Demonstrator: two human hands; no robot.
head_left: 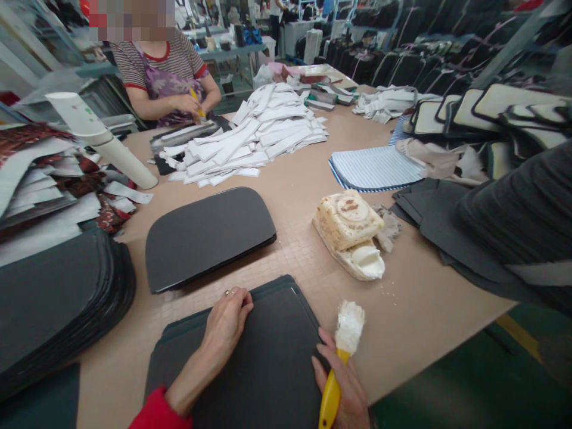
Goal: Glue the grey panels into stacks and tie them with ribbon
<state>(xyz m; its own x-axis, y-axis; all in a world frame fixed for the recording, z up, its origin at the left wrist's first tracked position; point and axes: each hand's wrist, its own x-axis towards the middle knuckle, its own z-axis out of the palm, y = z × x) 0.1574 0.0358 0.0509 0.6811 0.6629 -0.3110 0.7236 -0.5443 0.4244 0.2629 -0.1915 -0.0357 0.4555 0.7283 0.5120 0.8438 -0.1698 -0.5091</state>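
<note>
Dark grey panels [263, 357] with rounded corners lie stacked in front of me, their edges slightly offset. My left hand [226, 319] is closed at the far edge of the top panel, fingers bent and pressed together; a ring shows on one finger. At the panel's right edge, my right hand [342, 378] touches the side with its fingertips. That same hand holds a paintbrush [331, 393], its yellow handle lying across the fingers and its bristles, caked in white paste, pointing away from me. Beyond the brush stands a paste-crusted container [351, 220] with white paste at its near opening.
Another dark panel [210, 238] lies farther off, and a tall stack of panels [49, 304] is at left. White strips [263, 131] are heaped mid-table near a co-worker [165, 77]. Striped sheets [378, 167] and dark sheets [447, 220] lie right. A white tube [105, 143] leans left.
</note>
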